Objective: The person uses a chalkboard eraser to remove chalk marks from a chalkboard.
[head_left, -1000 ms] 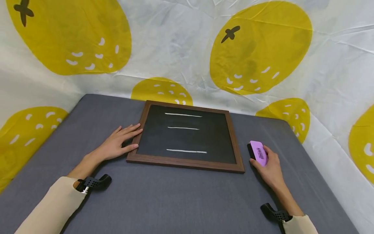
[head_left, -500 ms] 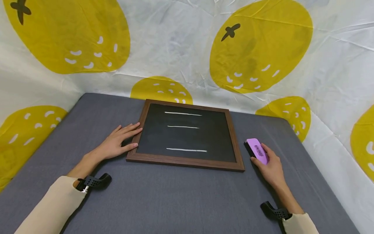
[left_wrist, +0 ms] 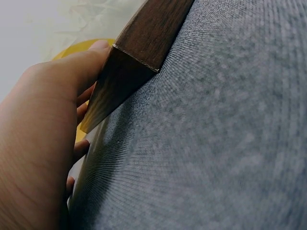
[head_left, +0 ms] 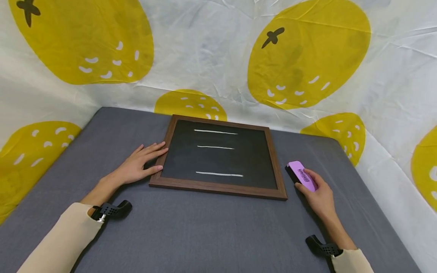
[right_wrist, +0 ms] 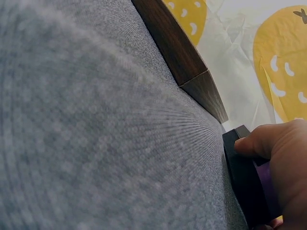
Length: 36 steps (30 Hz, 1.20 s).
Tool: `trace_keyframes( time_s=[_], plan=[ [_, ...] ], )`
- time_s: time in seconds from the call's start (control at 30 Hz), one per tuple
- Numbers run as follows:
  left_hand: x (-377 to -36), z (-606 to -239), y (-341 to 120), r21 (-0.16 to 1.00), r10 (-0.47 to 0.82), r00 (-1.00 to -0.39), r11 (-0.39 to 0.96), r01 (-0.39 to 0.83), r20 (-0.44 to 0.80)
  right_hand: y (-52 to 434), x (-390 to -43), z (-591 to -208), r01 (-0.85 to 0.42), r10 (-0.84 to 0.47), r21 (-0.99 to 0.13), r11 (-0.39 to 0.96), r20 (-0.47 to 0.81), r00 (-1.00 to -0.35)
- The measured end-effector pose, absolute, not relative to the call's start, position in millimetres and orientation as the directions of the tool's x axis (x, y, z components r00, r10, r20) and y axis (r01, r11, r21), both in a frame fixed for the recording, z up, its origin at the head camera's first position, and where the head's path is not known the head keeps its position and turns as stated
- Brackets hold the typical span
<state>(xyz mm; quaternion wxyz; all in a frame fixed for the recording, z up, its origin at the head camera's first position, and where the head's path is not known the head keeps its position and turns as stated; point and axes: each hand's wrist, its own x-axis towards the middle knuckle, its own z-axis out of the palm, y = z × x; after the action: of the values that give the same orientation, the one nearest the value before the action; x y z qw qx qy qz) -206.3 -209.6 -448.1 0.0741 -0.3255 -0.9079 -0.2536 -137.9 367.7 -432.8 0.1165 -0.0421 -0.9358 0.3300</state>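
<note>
A small chalkboard (head_left: 218,159) with a brown wooden frame lies on the grey cloth, bearing three white horizontal lines. My left hand (head_left: 138,165) rests on the frame's left side, fingers straight and spread, the thumb near its lower left corner. To the right of the board, my right hand (head_left: 321,195) grips a purple eraser (head_left: 303,176) with a black underside, thumb on one side and fingers on the other. The right wrist view shows the eraser's black part (right_wrist: 247,177) close over the cloth, the thumb pressed against it. Some right fingers are hidden behind the eraser.
Grey cloth (head_left: 205,231) covers the table. White fabric with large yellow fruit prints (head_left: 307,57) hangs behind the table and along both sides. Each wrist wears a black camera mount, the left one (head_left: 114,209) and the right one (head_left: 322,246).
The right hand has turned the eraser slightly, its far end swinging left toward the board. The left hand keeps its place on the frame, and the three lines look the same.
</note>
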Motion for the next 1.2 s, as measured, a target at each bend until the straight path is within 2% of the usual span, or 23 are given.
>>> trace_keyframes(
  time_s=[0.33,0.73,1.2],
  plan=[
    [-210,-448,-204,0.406,0.562,-0.766,0.65,0.642,0.313,369,-141,-419,-0.057,0.111,-0.592,0.804,0.243,-0.964],
    [-206,-449,-203,0.424,0.559,-0.779,0.655,0.625,0.284,356,-155,-402,-0.093,0.057,-0.582,0.808,0.233,-0.971],
    [-199,-452,-208,0.417,0.557,-0.78,0.66,0.625,0.285,326,-190,-397,-0.107,0.01,-0.651,0.751,0.174,-0.985]
  ],
)
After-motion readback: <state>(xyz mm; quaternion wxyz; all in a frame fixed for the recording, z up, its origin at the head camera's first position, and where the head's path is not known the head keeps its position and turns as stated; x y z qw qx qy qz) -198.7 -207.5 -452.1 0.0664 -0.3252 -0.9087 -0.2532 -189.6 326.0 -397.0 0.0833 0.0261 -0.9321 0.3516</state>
